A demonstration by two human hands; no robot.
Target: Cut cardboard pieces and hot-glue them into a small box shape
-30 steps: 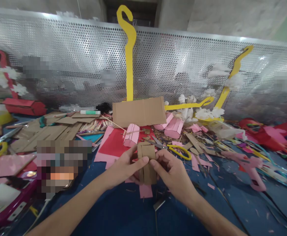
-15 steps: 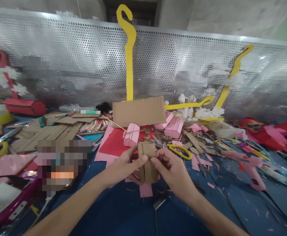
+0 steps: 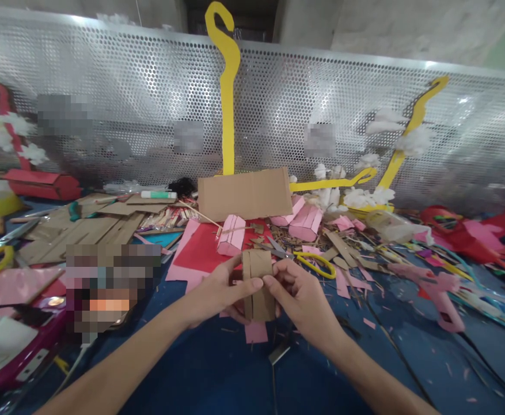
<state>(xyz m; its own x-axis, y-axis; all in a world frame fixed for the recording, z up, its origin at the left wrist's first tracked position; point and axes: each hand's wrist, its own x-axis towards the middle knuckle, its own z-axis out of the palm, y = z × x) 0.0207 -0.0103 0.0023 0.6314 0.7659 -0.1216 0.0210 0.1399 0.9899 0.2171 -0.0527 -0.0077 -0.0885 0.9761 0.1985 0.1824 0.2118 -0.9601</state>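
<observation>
A small folded cardboard piece [image 3: 261,302], brown with a lengthwise slit and curved faces, is held upright between both hands. My left hand [image 3: 224,291] grips its left side, thumb across the front and fingers behind. From the right, my right hand [image 3: 297,294] pinches its edge with thumb and fingertips. A pink paper strip [image 3: 256,332] lies just below the cardboard. Behind the hands are a pink paper box [image 3: 231,235] with dark edge lines, a red sheet [image 3: 200,248] and scissors with yellow handles [image 3: 316,265].
A pink glue gun [image 3: 437,288] with a black cord lies at right. Flat cardboard pieces [image 3: 83,230] and a purple power strip [image 3: 27,357] are at left. A large cardboard panel [image 3: 246,193] stands before a yellow hook-topped post [image 3: 228,115]. Scraps litter the blue surface.
The cardboard piece has turned slightly in my fingers, and its slit now shows nearer the left edge. Both hands keep their hold. The view has shifted a little.
</observation>
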